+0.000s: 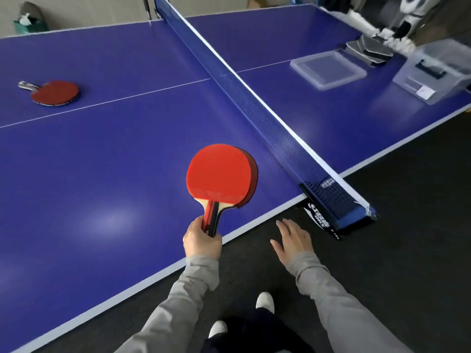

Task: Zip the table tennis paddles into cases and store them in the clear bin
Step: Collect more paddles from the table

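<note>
My left hand (202, 240) grips the handles of two stacked red paddles (220, 174), held over the near edge of the blue table (127, 154). My right hand (293, 238) hangs open and empty beside the table edge, below the net clamp. Another red paddle (54, 92) lies flat at the far left of the table. Beyond the net, at the right, stand the clear bin (433, 75), its clear lid (328, 68) lying flat, and a pile of grey and black cases (369, 48).
The blue net (254, 98) runs diagonally across the table, clamped at the near edge by a post (339, 207). Dark floor lies to the right and below. My white shoes (265, 300) show at the bottom. A green bag (28, 21) sits at the back left.
</note>
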A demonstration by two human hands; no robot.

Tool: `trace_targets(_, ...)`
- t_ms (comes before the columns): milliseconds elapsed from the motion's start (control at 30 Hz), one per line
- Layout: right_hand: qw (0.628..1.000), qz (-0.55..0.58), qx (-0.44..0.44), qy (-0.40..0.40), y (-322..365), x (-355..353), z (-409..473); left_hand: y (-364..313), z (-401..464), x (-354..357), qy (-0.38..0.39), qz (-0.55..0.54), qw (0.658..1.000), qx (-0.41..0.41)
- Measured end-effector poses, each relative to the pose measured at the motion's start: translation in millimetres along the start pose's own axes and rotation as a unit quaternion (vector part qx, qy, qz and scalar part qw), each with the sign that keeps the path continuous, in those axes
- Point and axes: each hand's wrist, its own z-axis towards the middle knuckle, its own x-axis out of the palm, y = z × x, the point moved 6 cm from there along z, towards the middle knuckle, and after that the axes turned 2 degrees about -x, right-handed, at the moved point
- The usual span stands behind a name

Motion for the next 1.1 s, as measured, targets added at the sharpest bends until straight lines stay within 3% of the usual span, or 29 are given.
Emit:
trace_targets(233, 0.996, 0.038, 0.086, 0.002, -58, 7, -52, -34, -54, 41, 0.057, 0.009, 0.996, 0.067)
trace_targets(567, 0.985, 0.071, 0.151, 0.049, -188, 30, -127, -116, -149, 118, 0.062, -0.009, 0.985, 0.159)
trace_targets(867, 0.975, 0.081, 0.175, 0.109, -335, 43, -193, -187, -257, 214, 0.069, -0.048, 0.979, 0.184)
trace_targets(1100, 0.956, 0.118, 0.229, 0.141, -429, 48, -222, -216, -306, 295, 0.119, -0.033, 0.977, 0.174)
